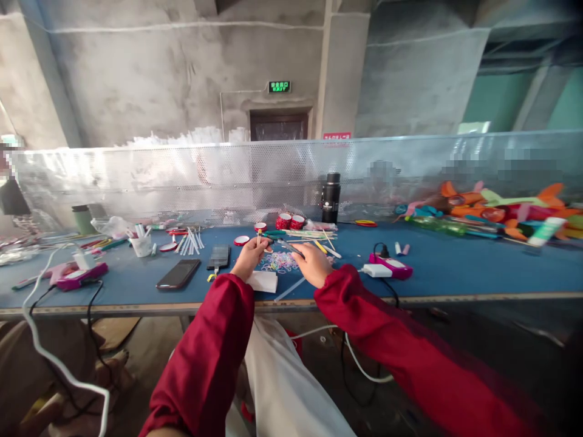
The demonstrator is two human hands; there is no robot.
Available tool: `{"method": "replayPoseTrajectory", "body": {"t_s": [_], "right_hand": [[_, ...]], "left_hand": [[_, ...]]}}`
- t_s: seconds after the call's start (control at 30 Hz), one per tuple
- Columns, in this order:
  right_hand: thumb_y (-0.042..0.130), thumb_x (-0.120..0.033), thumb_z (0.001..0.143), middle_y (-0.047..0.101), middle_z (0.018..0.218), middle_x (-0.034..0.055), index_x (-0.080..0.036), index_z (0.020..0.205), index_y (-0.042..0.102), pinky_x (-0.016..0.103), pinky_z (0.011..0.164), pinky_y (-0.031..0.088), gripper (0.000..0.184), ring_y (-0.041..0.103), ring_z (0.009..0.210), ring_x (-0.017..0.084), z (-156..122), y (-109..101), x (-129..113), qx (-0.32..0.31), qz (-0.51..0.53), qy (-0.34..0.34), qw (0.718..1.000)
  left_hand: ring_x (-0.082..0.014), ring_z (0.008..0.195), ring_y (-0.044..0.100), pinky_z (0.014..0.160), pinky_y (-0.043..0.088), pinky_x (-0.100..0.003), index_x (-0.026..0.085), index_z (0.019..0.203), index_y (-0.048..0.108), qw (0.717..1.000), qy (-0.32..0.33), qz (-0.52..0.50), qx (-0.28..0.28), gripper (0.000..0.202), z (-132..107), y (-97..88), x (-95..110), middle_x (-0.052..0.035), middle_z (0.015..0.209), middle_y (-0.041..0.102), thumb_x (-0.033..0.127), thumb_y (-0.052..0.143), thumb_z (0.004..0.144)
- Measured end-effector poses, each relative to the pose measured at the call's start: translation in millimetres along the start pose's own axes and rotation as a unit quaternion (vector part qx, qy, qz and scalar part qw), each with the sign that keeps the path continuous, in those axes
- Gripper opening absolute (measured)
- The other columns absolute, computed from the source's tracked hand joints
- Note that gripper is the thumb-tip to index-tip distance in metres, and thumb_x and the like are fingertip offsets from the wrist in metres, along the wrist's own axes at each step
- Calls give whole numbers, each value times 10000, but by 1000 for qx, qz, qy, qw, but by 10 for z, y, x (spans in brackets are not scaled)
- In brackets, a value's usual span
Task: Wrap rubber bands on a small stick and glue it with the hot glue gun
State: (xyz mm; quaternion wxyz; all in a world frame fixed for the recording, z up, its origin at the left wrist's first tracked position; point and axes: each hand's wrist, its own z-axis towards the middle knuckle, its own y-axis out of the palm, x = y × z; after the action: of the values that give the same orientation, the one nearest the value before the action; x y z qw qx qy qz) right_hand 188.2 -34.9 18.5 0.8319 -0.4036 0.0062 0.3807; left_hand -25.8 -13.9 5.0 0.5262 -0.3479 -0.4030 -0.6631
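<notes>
Head view — left hand (250, 257) holds a stick (259, 236), right hand (313, 263) a dark tool (291, 248).

Just below the left hand (248, 258), the paper (263, 281) is matt; farther left, the phone (178, 274) has a glossy front. Between it and the right hand (314, 264), the bands (279, 262) look rubbery. Right of the right hand, the power strip (397, 267) is smooth plastic. Around both, the tabletop (460, 270) is matt; beyond, the screen (182, 176) is shiny perforated metal, the wall (136, 79) rough. Behind the hands, the sleeves (200, 358) are cloth.
</notes>
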Motion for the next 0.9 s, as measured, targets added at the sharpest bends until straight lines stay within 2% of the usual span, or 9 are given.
{"method": "replayPoseTrajectory", "body": {"t_s": [0.1, 0.47, 0.63, 0.9], "right_hand": [[583, -160, 938, 729, 1111, 118, -177, 1248, 719, 339, 952, 495, 339, 661, 1047, 237, -14, 0, 0, -15, -37, 8, 999], [577, -171, 973, 704, 1099, 115, -189, 1321, 693, 325, 906, 505, 367, 662, 999, 227, -51, -50, -45, -39, -98, -18, 994], [586, -166, 969, 704, 1091, 112, -185, 1313, 697, 316, 908, 503, 362, 660, 1014, 222, -47, -52, -60, -47, -105, -12, 993], [599, -132, 953, 721, 1153, 116, -163, 1297, 694, 345, 960, 493, 358, 667, 1064, 234, -56, -55, -101, -60, -86, -15, 994]], "left_hand": [[-24, 421, 289, 413, 143, -206, 161, 904, 563, 1000, -9, -4, -13, 443, -7, -5, 1, 26, 702, 607, 517, 781, 757], [-31, 426, 299, 415, 151, -213, 170, 852, 538, 999, 0, 25, -29, 457, -3, 10, -14, 20, 680, 605, 552, 765, 744], [-35, 428, 303, 416, 152, -213, 168, 866, 551, 999, 3, 24, -29, 490, 15, 2, -33, 20, 672, 606, 582, 772, 724], [-35, 438, 303, 436, 165, -213, 144, 916, 625, 998, 2, 36, -60, 522, 21, 6, -42, 7, 666, 618, 582, 797, 692]]}}
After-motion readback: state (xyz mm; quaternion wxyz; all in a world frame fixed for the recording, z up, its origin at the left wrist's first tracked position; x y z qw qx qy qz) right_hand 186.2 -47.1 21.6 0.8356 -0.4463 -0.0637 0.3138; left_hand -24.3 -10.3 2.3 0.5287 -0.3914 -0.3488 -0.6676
